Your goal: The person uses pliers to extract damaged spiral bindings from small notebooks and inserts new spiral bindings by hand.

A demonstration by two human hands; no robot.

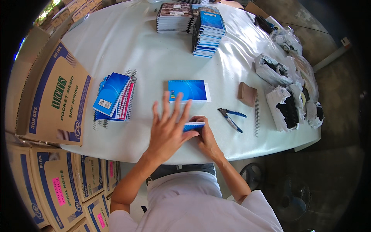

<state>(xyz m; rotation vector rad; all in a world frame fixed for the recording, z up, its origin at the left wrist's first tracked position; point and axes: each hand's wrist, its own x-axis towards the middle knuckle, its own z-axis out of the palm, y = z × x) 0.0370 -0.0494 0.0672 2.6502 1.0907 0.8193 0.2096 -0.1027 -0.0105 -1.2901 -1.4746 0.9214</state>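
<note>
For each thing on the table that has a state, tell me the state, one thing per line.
Left hand: flat, fingers spread, pressing on the small notebook.
Right hand: gripping the small notebook's edge.
Small notebook: closed, mostly covered by the hands.
Blue notebook: closed, lying flat, apart from the hands.
Pliers: lying untouched, handles slightly apart.
Spiral wire: loose, lying straight.
Left pile: fanned, uneven.
Far stacks: tall, fairly neat.
Cardboard box: closed, tilted.

Brown cartons [58, 100] left; pink labels [58, 191]
</note>
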